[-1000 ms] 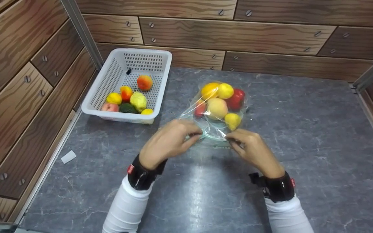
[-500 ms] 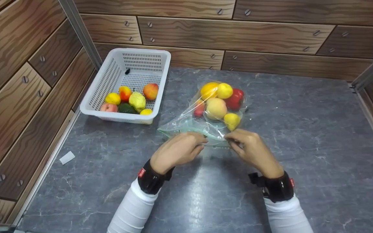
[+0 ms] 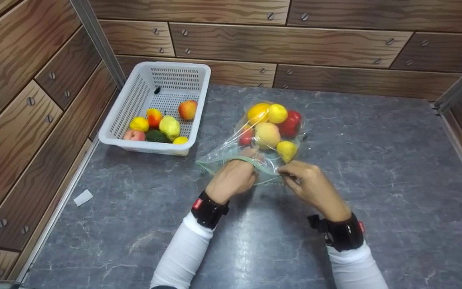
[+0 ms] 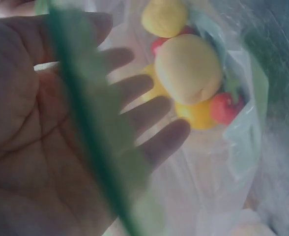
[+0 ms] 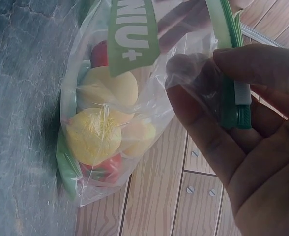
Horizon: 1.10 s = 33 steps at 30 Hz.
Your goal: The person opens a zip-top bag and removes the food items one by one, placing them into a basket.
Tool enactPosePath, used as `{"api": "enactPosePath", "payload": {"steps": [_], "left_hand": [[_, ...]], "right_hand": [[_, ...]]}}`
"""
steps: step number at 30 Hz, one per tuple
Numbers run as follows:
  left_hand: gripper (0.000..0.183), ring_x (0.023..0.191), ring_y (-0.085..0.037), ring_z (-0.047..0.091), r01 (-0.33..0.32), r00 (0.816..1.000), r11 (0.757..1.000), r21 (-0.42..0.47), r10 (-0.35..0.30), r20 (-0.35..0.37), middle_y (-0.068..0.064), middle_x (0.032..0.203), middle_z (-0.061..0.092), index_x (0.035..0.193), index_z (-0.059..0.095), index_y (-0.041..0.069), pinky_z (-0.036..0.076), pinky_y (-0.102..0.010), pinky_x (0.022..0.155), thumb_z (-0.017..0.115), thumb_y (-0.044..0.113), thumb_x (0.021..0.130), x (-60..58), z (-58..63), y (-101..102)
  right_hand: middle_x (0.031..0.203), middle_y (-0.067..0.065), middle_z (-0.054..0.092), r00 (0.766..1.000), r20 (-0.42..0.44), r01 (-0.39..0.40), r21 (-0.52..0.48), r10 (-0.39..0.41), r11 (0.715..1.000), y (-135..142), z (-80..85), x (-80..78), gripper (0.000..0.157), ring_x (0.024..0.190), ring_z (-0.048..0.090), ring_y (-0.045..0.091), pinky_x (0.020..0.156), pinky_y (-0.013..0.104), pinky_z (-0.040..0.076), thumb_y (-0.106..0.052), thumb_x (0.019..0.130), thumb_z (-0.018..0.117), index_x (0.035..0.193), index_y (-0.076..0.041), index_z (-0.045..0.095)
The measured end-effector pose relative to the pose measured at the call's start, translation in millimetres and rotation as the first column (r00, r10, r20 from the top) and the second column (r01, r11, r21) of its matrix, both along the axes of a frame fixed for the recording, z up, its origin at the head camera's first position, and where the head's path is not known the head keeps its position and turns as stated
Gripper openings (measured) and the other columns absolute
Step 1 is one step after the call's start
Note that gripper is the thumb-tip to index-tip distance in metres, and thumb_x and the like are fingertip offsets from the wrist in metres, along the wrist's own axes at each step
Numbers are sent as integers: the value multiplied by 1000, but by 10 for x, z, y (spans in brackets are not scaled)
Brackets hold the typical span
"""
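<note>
A clear zip bag (image 3: 231, 154) with a green zip edge lies on the table, holding several fruits and vegetables. Among them are a peach (image 3: 267, 135), a red bell pepper (image 3: 290, 123) and a lemon (image 3: 277, 113). My left hand (image 3: 233, 180) reaches into the bag's mouth. In the left wrist view its fingers (image 4: 152, 113) are straight and spread behind the plastic, with the green zip strip (image 4: 88, 128) crossing the palm. My right hand (image 3: 313, 184) pinches the right end of the mouth, by the zip's end (image 5: 235, 110) in the right wrist view.
At the back left stands a white perforated basket (image 3: 106, 138) with several fruits, among them an orange-red peach (image 3: 187, 109) and a yellow-green knobbly fruit (image 3: 169, 127). A small white paper piece (image 3: 83, 198) lies at left. Wood-patterned walls (image 3: 287, 44) bound the grey table.
My left hand has let go of the bag's edge, moved right and gone into the mouth, which stands wider. The orange-red peach in the basket has rolled to the right. My right hand stays put.
</note>
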State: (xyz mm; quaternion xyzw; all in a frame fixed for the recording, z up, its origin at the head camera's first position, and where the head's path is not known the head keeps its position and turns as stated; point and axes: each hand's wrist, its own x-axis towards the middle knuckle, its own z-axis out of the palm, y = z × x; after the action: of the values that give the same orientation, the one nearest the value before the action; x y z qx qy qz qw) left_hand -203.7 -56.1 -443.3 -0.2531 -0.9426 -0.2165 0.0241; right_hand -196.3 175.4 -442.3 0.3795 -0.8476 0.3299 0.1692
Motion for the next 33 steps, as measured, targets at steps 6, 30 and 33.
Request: {"api": "enactPosePath", "payload": {"steps": [6,30,33], "left_hand": [[69,149,-34,39,-49,998,998,-39,47,-52,-11,163,39,154,48,11,33,-51,122,71,6,89,-175,-67,143],[86,157,-32,18,-161,983,980,-115,170,74,-10,170,22,164,27,20,17,-53,127,72,15,90,-585,-387,419],[88,152,-36,27,-191,981,970,-149,195,15,-13,158,35,164,30,20,17,-51,127,75,20,88,-603,-382,429]], "right_hand": [[90,10,74,1000,13,10,19,-10,1000,-5,26,-6,24,75,70,20,66,28,61,12,78,79,99,0,77],[90,10,74,1000,13,-1,10,1,1000,-2,-18,20,25,75,71,20,65,28,61,13,78,79,99,-1,77],[91,11,74,1000,18,5,14,-6,1000,2,-10,17,25,76,71,20,66,27,61,12,78,79,99,-1,77]]}}
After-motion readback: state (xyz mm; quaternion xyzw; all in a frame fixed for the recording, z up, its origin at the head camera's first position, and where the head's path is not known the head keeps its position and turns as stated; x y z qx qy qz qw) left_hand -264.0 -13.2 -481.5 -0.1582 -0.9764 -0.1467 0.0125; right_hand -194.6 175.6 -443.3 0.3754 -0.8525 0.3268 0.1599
